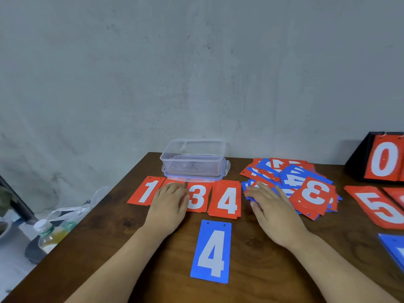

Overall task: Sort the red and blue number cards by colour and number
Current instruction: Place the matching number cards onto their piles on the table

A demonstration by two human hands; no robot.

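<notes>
Your left hand (170, 202), fingers released, rests on the red row (196, 199), 12 o'clock from the blue 4 card (211, 251). Your right hand (271, 206), fingers straight, touches the mixed pile (306, 184) at 2 o'clock.

Head-worn view, forward and down, close over table (109, 248).

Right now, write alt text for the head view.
The left hand rests on a row of red cards showing 1, 3, 4; the right hand touches a mixed red and blue pile. A blue 4 lies nearer.
</notes>
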